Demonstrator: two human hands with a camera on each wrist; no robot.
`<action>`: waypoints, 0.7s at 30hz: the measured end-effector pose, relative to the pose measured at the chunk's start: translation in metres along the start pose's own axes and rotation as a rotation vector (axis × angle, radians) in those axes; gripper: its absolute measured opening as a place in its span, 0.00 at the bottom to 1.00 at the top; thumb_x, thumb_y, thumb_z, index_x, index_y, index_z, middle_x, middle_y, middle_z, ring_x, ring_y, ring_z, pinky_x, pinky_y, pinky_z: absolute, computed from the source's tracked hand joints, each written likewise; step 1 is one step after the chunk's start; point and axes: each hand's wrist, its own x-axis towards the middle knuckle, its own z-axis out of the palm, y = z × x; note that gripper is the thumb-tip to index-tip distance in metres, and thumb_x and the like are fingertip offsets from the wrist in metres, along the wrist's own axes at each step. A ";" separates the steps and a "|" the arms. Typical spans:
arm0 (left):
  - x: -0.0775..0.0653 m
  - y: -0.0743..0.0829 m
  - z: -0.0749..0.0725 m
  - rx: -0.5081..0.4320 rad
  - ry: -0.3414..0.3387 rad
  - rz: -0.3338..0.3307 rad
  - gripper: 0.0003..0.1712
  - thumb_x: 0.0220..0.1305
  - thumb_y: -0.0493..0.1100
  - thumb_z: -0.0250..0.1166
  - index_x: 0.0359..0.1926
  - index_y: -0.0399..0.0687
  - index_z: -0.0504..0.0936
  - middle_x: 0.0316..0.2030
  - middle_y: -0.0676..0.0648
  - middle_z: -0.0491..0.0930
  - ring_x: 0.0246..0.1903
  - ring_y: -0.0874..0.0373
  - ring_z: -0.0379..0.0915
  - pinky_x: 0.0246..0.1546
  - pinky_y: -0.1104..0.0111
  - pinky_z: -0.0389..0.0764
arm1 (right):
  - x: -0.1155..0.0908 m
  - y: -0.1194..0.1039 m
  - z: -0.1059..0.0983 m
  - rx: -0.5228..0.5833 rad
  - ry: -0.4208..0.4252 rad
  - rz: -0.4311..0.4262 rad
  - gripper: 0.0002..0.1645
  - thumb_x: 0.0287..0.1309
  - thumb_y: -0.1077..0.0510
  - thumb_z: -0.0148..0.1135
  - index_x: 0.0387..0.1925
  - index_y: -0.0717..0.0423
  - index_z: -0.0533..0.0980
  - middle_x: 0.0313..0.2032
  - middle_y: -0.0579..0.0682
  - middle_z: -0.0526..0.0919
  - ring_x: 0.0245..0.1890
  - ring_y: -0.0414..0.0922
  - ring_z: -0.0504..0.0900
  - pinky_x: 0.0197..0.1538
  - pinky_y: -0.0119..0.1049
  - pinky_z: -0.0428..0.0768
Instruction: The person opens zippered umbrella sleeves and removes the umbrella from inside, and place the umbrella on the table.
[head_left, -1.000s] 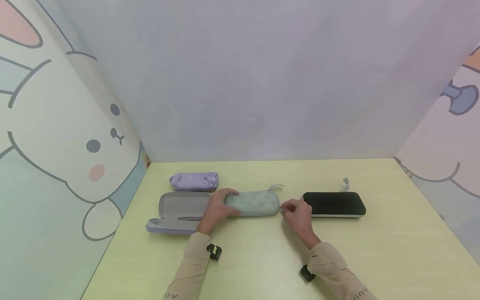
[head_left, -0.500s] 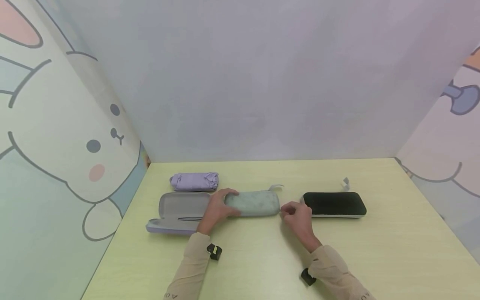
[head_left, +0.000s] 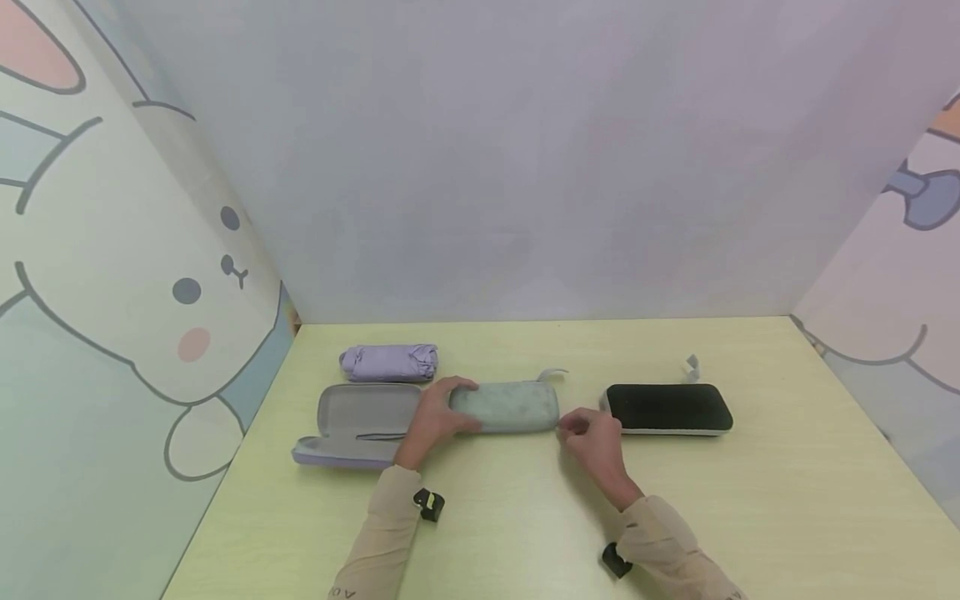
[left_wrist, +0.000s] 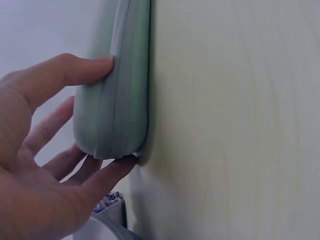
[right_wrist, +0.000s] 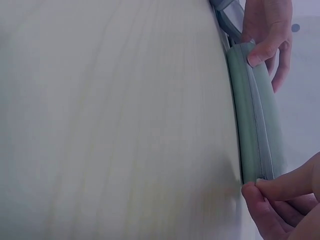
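A pale green zip case (head_left: 510,407) lies zipped along its front on the table. My left hand (head_left: 438,418) grips its left end; in the left wrist view the thumb (left_wrist: 90,69) presses the zip side and the other fingers wrap the far side and end. At the case's right front corner, my right hand (head_left: 596,442) pinches the zipper pull, which is mostly hidden between thumb and forefinger. The right wrist view shows the zip line (right_wrist: 259,120) running from that pinch toward the left hand.
An open lilac case (head_left: 367,408) with a grey lining lies left of the left hand, a folded lilac bundle (head_left: 388,363) behind it. A black-topped case (head_left: 667,408) with a light rim is right of the right hand. Walls enclose the table (head_left: 510,517) at back and sides.
My right hand has shifted slightly toward me and left, around the green case's front corner. The left hand and the cases stay where they were.
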 end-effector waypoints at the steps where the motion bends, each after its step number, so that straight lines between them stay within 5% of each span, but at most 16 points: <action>1: 0.000 0.000 0.000 -0.004 0.000 0.000 0.33 0.27 0.35 0.80 0.44 0.49 0.83 0.51 0.44 0.78 0.55 0.47 0.70 0.58 0.55 0.66 | 0.000 0.000 0.000 0.002 -0.002 -0.001 0.07 0.39 0.72 0.67 0.23 0.60 0.83 0.24 0.53 0.85 0.24 0.43 0.82 0.29 0.31 0.76; 21: 0.001 0.000 0.000 0.030 0.008 0.021 0.33 0.26 0.36 0.79 0.44 0.50 0.83 0.49 0.45 0.79 0.53 0.49 0.71 0.56 0.57 0.68 | -0.008 -0.004 0.003 -0.014 0.024 -0.051 0.09 0.37 0.73 0.67 0.20 0.58 0.83 0.20 0.47 0.83 0.21 0.41 0.81 0.29 0.32 0.76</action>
